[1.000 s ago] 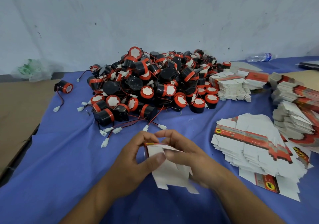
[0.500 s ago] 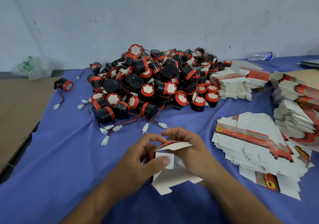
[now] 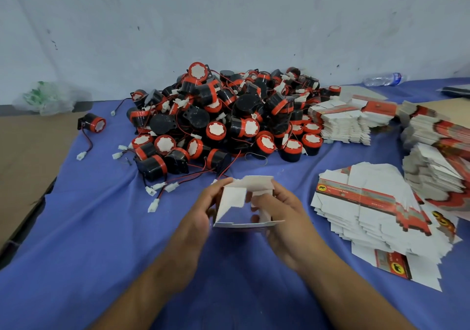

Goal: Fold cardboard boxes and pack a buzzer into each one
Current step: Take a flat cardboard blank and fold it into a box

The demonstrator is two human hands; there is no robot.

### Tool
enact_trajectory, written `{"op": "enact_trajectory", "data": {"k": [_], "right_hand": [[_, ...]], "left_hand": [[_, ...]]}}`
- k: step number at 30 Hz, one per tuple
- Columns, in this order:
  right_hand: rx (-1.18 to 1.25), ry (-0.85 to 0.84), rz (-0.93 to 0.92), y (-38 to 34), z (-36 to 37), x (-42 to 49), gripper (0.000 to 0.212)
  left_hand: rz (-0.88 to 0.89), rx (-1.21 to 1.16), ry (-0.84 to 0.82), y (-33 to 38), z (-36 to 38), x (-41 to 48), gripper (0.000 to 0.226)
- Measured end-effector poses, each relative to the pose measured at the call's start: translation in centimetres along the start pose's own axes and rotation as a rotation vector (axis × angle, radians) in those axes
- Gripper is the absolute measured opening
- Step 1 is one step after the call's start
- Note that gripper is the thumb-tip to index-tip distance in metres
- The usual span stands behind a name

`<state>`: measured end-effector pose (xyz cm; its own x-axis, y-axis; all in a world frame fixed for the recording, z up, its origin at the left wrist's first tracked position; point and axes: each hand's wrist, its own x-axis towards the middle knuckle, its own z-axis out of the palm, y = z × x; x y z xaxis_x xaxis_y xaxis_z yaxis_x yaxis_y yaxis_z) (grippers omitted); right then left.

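Both hands have a tight grip on one small cardboard box (image 3: 236, 200), held just above the blue worktop (image 3: 101, 228) in front of the person. The left hand (image 3: 201, 217) curls round the box's left side. The right hand (image 3: 282, 212) curls round the right side and presses on a white flap. The box looks half made: it is opened up, but its flaps are not tucked in yet. I think folding is the step now. Next the flaps need pushing in to close one end, and then a buzzer can go inside. The big pile of buzzers (image 3: 229, 118) sits just behind the hands. Flat boxes (image 3: 368, 202) lie in stacks to the right.
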<state>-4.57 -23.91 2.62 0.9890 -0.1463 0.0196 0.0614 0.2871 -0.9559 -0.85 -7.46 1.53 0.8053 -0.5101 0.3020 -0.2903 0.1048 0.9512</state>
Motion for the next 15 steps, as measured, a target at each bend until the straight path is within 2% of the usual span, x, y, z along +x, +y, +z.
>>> {"op": "enact_trajectory", "data": {"k": [1,2,4,5,8,11,15], "right_hand": [[0.006,0.008,0.007,0.0,-0.1,0.0,0.021],[-0.018,0.011,0.001,0.0,-0.1,-0.2,0.022],[-0.134,0.006,-0.064,0.3,0.1,-0.5,0.015],[-0.203,-0.013,-0.113,0.5,0.4,-0.7,0.016],[-0.285,-0.074,-0.186,1.2,1.4,-1.4,0.035],[-0.224,-0.148,-0.116,1.5,1.6,-1.8,0.054],[-0.255,-0.218,-0.139,1.3,1.5,-1.7,0.034]], "left_hand": [[-0.006,0.103,0.025,0.2,0.5,0.4,0.075],[-0.038,0.15,0.067,0.3,0.9,0.6,0.07],[-0.092,0.108,0.217,0.5,1.1,1.1,0.03],[-0.1,0.099,0.271,0.5,1.0,1.1,0.023],[0.037,0.184,0.173,0.7,0.2,-0.4,0.031],[0.061,0.169,0.243,0.3,-0.1,-0.3,0.024],[-0.05,0.062,0.336,0.2,-0.4,0.1,0.036]]}}
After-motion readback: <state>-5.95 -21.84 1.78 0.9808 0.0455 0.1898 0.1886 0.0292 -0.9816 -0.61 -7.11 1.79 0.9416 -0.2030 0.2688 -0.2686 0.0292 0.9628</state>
